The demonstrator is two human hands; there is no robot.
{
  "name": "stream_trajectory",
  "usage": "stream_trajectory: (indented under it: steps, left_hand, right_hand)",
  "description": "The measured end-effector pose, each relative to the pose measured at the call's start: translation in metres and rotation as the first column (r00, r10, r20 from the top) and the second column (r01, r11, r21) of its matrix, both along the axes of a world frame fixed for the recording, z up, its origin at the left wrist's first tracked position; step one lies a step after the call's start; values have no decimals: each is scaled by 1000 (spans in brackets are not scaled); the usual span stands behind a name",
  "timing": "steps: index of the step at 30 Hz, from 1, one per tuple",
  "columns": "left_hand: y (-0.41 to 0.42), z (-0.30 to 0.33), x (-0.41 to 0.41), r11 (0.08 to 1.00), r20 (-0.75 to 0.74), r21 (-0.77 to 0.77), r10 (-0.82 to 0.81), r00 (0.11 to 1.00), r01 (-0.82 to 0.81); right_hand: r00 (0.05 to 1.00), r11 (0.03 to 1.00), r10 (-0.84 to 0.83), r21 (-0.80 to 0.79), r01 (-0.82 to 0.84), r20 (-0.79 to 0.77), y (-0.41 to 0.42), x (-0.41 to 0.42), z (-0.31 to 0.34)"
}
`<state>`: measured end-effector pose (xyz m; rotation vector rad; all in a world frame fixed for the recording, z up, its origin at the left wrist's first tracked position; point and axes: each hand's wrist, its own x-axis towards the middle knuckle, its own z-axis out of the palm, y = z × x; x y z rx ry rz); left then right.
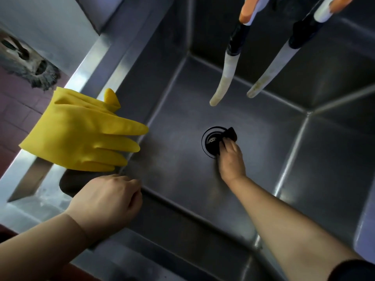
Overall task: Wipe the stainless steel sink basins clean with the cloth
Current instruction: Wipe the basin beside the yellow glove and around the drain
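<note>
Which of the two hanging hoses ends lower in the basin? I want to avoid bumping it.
The left hose, below the orange handle; its curved tip ends nearer the drain than the straighter right hose.

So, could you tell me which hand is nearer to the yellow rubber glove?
The left. The left hand rests on the sink's front rim just below the yellow glove, while the right hand is down in the basin at the drain, pressing the dark cloth.

The right hand (231, 159) presses a dark cloth (230, 135) on the basin (172, 159) floor, at the drain's (211, 141) three o'clock edge. The left hand (107, 199) grips the rim at eight o'clock, perhaps touching a dark pad (69, 183) under a yellow glove (81, 132). Two hoses (227, 72) hang at twelve.
</note>
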<state>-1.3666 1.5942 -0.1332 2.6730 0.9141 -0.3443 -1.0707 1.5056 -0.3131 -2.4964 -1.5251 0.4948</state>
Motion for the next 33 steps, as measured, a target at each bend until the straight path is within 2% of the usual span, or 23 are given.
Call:
stream_trajectory:
  steps: [2,6,13,18,23,27,30,33]
  left_hand:
    - [1,-1,0,1000,3,-6,2,1000,-2]
    - [0,-3,0,1000,0,-18,-8,1000,8]
    - [0,-5,0,998,7,-33,-52,999,52]
    - [1,-5,0,995,44,-30,-94,995,96]
    - [2,-5,0,996,50,-29,-83,995,85]
    - [2,-4,0,997,41,-28,-70,997,71]
    - [3,-3,0,997,51,-22,-68,996,69]
    - [2,-2,0,998,54,-19,-63,997,64]
  right_hand:
    - [999,986,-17,-165,9,-49,19,-12,2]
    - [998,934,37,-356,-20,42,35,-21,-1]
    - [982,885,183,-426,-186,-48,43,1,5]
    - [983,822,184,-549,-152,3,55,0,8]
    - [956,845,288,-486,-222,65,47,-10,19]
    - [955,836,296,-483,-259,1,32,-8,29]
    - [891,755,442,-578,-308,103,35,-14,29]
    - [857,708,473,-666,-234,202,36,-23,18]
